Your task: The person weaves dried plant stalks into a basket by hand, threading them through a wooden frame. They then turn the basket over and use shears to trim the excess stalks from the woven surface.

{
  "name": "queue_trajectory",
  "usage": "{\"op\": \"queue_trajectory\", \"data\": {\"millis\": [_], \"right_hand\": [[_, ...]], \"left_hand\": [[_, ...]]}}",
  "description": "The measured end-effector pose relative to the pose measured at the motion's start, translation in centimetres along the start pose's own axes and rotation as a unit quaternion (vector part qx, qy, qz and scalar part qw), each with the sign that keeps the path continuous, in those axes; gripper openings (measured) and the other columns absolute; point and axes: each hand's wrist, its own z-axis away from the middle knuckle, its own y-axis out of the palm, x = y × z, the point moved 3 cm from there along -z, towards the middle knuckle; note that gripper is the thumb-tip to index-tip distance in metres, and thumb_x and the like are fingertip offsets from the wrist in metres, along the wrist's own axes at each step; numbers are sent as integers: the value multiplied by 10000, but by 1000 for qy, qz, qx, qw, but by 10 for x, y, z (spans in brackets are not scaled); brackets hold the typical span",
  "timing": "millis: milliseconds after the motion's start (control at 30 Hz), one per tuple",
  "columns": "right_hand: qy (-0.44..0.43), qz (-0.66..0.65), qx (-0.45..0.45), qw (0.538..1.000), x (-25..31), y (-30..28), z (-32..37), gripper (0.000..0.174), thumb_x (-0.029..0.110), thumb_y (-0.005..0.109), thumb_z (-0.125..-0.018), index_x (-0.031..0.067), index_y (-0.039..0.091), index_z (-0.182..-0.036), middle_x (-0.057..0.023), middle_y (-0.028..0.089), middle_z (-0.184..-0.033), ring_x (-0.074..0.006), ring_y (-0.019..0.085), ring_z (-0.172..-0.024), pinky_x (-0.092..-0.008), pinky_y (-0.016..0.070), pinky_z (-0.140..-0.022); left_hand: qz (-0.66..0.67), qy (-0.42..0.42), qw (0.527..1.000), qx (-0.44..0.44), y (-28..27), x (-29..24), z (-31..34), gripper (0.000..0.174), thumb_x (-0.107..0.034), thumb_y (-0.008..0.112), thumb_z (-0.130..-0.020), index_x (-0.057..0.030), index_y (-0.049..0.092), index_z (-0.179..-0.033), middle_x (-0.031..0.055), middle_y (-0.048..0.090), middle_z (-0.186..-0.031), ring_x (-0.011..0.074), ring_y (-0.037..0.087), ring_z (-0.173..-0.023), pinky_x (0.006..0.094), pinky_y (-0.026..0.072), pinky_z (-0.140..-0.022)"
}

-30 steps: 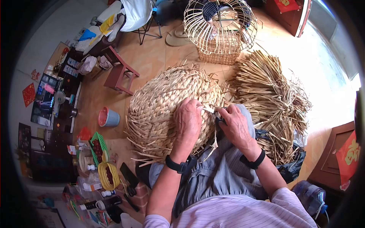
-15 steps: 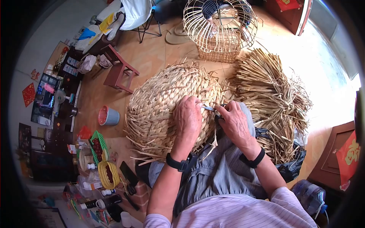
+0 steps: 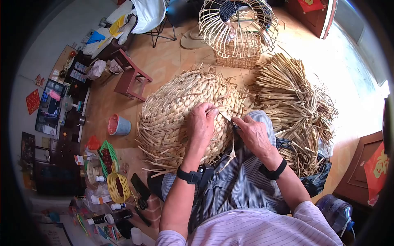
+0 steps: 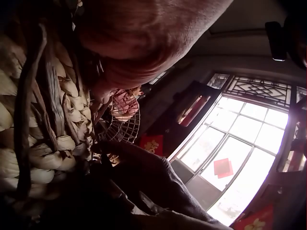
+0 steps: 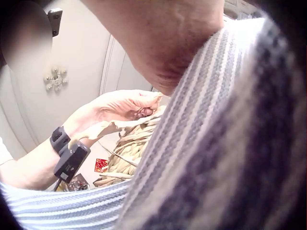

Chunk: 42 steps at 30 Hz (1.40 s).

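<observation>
Pinching straw strip (image 3: 221,108) in left hand (image 3: 200,124), gripping blade (image 3: 226,117) in right hand (image 3: 253,133); angled steeper than before, probably trimming woven basket (image 3: 174,108).

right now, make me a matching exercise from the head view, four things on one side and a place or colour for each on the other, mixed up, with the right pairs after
Things
1. woven piece
2. straw bundle
3. bin
4. wooden chair

Places and colours
A. blue-grey outside, reddish inside
B. to the right of the woven piece
C. dark reddish brown
D. braided and pale, with the left hand over it

Right pairs: 1-D, 2-B, 3-A, 4-C
</observation>
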Motion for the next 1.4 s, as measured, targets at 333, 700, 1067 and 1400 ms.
{"op": "queue_trajectory", "data": {"millis": [333, 700, 1067, 1400], "right_hand": [[-7, -92, -19, 996, 13, -13, 4, 424, 97, 792, -910, 124, 694, -1321, -148, 752, -1093, -404, 757, -881, -488, 608, -737], [-33, 27, 1, 999, 37, -16, -1, 453, 184, 842, -891, 169, 715, -1325, -96, 649, -983, -321, 708, -866, -441, 584, -713], [-39, 44, -27, 998, 28, -6, 0, 520, 200, 846, -880, 195, 704, -1380, -87, 623, -1071, -290, 675, -1003, -431, 576, -779], [-56, 98, -43, 993, 22, 4, 3, 487, 135, 804, -894, 217, 722, -1366, -91, 620, -1037, -293, 683, -937, -420, 570, -734]], "left_hand": [[-123, 36, 991, -46, -76, 25, 18, 187, -189, 551, -1150, -46, 656, -1213, 167, 751, -990, 350, 744, -890, 482, 555, -768], [-200, 199, 959, 2, -40, 22, 46, 307, -101, 848, -894, -48, 653, -1125, 157, 661, -1054, 392, 699, -990, 496, 564, -843], [-130, 139, 981, -24, -33, 16, 53, 201, -114, 823, -923, -50, 719, -1083, 142, 711, -1012, 398, 727, -936, 495, 576, -801], [-100, 88, 991, 2, -26, 17, 47, 216, -132, 834, -939, -23, 745, -1103, 136, 755, -1040, 333, 753, -970, 446, 587, -835]]}}
